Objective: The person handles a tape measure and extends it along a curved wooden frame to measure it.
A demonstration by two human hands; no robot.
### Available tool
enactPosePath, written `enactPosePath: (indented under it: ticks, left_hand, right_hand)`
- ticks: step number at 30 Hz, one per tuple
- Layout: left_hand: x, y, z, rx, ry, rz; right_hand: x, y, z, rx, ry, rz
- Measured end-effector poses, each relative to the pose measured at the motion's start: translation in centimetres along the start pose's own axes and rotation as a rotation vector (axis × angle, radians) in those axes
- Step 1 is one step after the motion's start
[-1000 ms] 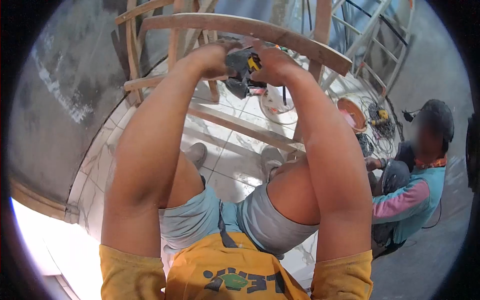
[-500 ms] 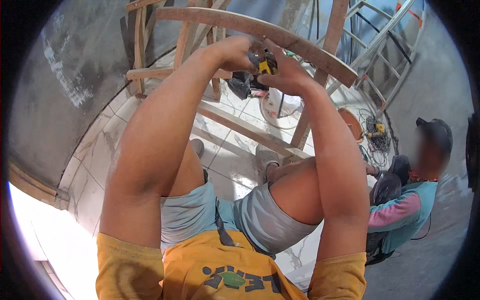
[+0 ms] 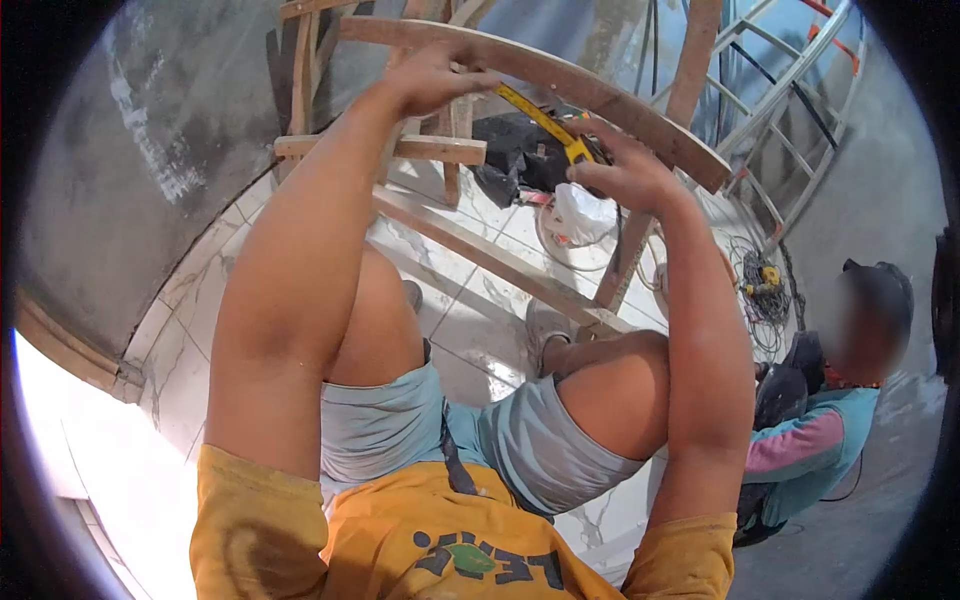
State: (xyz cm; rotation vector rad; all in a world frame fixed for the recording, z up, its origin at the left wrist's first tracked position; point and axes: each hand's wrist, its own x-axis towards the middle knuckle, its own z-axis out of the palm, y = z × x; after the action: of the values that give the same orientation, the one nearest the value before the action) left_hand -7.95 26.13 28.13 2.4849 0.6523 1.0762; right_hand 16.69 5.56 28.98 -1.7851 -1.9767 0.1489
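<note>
A yellow tape measure (image 3: 538, 118) is drawn out between my hands, its blade slanting below a long wooden plank (image 3: 580, 88). My left hand (image 3: 437, 78) pinches the blade's free end close to the plank. In my right hand (image 3: 625, 168) is the yellow and black case, held under the plank's right part. Both hands are closed on the tape.
Wooden bars (image 3: 470, 245) cross below my hands over the tiled floor. Behind them lie a black bag (image 3: 510, 155) and a white bag (image 3: 582, 215). An aluminium ladder (image 3: 790, 110) leans at the upper right. Another person (image 3: 815, 430) sits at the right, near coiled cables (image 3: 765, 290).
My hands have moved apart, the left going left and up, the right going right and slightly down. The tape's yellow blade now shows pulled out between them.
</note>
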Motion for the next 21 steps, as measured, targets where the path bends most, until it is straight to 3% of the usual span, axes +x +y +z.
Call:
enactPosePath:
  ticks: [2, 4, 5, 7, 8, 10, 12, 14, 15, 18, 19, 21]
  left_hand:
    - [-0.8, -1.7, -1.9, -0.008, 0.021, -0.019]
    - [-1.8, -4.6, -3.4, -0.451, 0.168, -0.203]
    - [-2.2, -5.4, -4.1, -0.441, 0.163, -0.195]
    - [-3.2, -6.4, -5.5, -0.583, 0.423, -0.355]
    - [-3.5, -7.1, -5.9, -0.568, 0.419, -0.347]
    - [-4.3, -8.3, -6.4, -0.568, 0.476, -0.524]
    - [-4.1, -6.7, -6.0, -0.465, 0.501, -0.554]
    - [-3.8, -6.5, -5.6, -0.258, 0.468, -0.473]
    - [-2.3, -12.3, -5.3, 0.080, 0.481, -0.314]
    - [-1.9, -8.4, -4.5, 0.172, 0.364, -0.452]
    - [-2.2, -6.5, -4.6, 0.179, 0.376, -0.467]
    - [-3.1, -3.4, -4.1, 0.337, 0.402, -0.481]
  right_hand:
    - [-0.8, 0.3, -0.7, 0.137, -0.143, 0.225]
    - [-1.5, 0.6, -1.3, 0.195, -0.146, 0.206]
    - [-1.7, 0.9, -1.5, 0.171, -0.181, 0.229]
    - [-1.9, 0.9, -1.8, 0.104, -0.193, 0.248]
    - [-1.9, 0.6, -1.8, 0.116, -0.182, 0.241]
    - [-1.9, 0.2, -1.7, 0.161, -0.178, 0.270]
    - [-1.3, 0.3, -1.2, 0.159, -0.160, 0.272]
    - [-0.2, 1.5, -0.2, -0.082, 0.024, 0.107]
    - [-0.1, 1.1, 0.0, -0.095, 0.102, 0.096]
    - [0.7, -0.1, -0.1, -0.081, 0.129, 0.146]
    - [1.2, 0.5, 0.8, -0.122, 0.233, 0.102]
    - [1.4, -1.0, 0.9, -0.126, 0.228, 0.126]
